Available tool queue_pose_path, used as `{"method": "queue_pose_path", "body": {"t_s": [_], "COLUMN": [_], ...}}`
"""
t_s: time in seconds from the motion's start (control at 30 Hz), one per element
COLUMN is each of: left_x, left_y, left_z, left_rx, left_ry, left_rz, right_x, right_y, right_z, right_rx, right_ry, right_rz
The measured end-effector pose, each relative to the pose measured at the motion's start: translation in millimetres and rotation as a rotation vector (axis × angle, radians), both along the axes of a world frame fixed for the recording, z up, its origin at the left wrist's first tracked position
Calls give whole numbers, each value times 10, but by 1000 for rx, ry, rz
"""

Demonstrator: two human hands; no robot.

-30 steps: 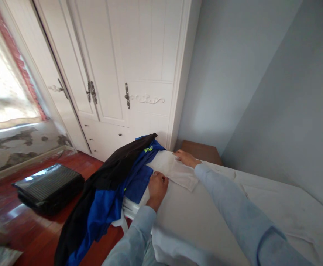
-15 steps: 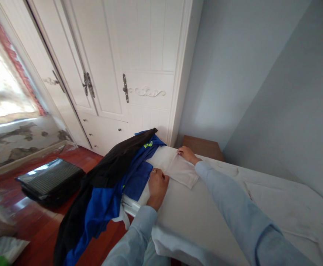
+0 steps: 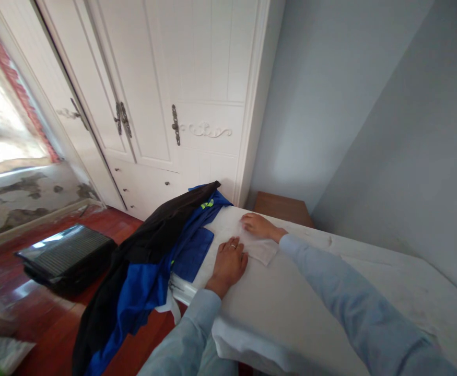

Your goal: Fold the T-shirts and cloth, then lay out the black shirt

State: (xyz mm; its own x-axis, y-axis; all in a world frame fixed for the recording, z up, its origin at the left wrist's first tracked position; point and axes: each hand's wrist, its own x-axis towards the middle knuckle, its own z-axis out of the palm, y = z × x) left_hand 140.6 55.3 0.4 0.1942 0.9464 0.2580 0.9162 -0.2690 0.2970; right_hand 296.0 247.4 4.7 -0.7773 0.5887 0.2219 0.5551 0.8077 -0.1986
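Note:
A small piece of thin white cloth (image 3: 265,251) lies on the white-covered table (image 3: 275,292). My left hand (image 3: 229,263), a ring on one finger, rests on the cloth's left side with its fingers stretched out. At the far left edge my right hand (image 3: 258,225) lies on the cloth, fingers extended and fingertips down, covering that corner. Left of my hands, a dark blue fabric piece (image 3: 194,254) sits at the table's end, beside a black and blue garment (image 3: 150,245) that drapes over the edge toward the floor.
A white wardrobe (image 3: 207,62) stands beyond the table. Behind the table's far edge is a brown wooden piece of furniture (image 3: 285,208) near the grey wall (image 3: 330,94). On the red floor (image 3: 134,344) sits a black case (image 3: 69,258), with a plastic bag (image 3: 4,352) at lower left.
Both hands have gone from pinching the cloth to lying on it with fingers extended. The cloth has come down flatter and shifted slightly left. The view has moved a little.

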Motion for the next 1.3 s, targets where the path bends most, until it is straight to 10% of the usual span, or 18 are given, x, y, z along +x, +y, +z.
{"method": "queue_pose_path", "body": {"t_s": [0.4, 0.83, 1.3], "left_x": [-26, -16, 9], "left_y": [-27, 53, 61], "left_z": [21, -134, -99], "left_rx": [7, 43, 81], "left_ry": [42, 47, -17], "left_rz": [-75, -43, -9], "right_x": [67, 661, 495], "right_y": [-129, -1542, -1635], "right_z": [50, 53, 78], "right_rx": [-1, -23, 47], "right_ry": [-114, 96, 85], "right_rz": [-210, 67, -224]}}
